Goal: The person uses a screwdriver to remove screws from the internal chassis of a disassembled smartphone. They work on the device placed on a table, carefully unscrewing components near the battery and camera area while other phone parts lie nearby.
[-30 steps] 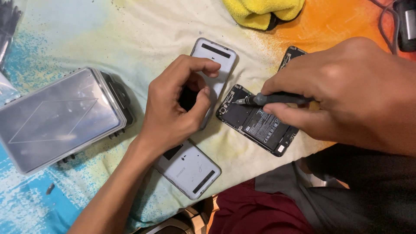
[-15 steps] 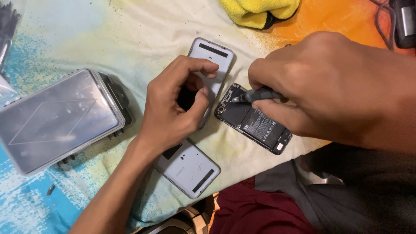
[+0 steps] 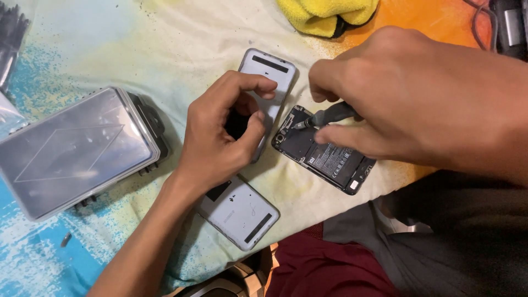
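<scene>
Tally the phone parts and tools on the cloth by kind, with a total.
Grey phone back covers: 2
Opened phone body: 1
Screwdriver, in the right hand: 1
Clear plastic case: 1
Yellow cloth: 1
Total: 6

The right hand (image 3: pixel 418 104) pinches a screwdriver (image 3: pixel 329 115) — tip on the opened phone (image 3: pixel 322 151). The left hand (image 3: pixel 223 132) curls just beside it, over a grey cover (image 3: pixel 268 71).

Yellow cloth (image 3: pixel 324 16); grey phone covers (image 3: pixel 239 212); black, perhaps dark-grey, screwdriver (image 3: pixel 330 114).

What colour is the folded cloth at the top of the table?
Yellow cloth, clearest in the head view.
</scene>
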